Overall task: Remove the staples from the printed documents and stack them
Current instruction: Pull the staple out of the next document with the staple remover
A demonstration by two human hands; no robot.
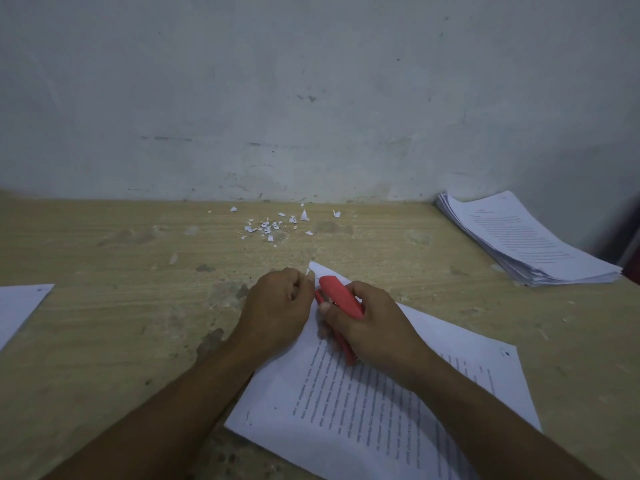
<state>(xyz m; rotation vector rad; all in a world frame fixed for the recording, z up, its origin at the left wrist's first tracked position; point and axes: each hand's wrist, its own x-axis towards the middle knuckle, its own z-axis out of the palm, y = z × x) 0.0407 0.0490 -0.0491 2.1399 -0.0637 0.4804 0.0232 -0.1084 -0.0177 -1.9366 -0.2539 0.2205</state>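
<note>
Scuffed desk (121, 306), paper scraps (270, 226), stack (526, 237) far right, left hand (277, 303) pinching document (381, 410) corner, right hand (374, 327) gripping red stapler (341, 296)

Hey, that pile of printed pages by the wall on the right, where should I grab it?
Probably take the pile at its near short edge, coming from the front with thumb on top: the sheets look fairly flush there, while the left long edge is fanned out.

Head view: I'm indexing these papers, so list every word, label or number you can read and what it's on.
None can be read.
document under the hands: printed lines, too blurred.
paper stack, far right: print too small and blurred.
left sheet: a dark mark, no legible text.
red tool: no label visible.
</note>
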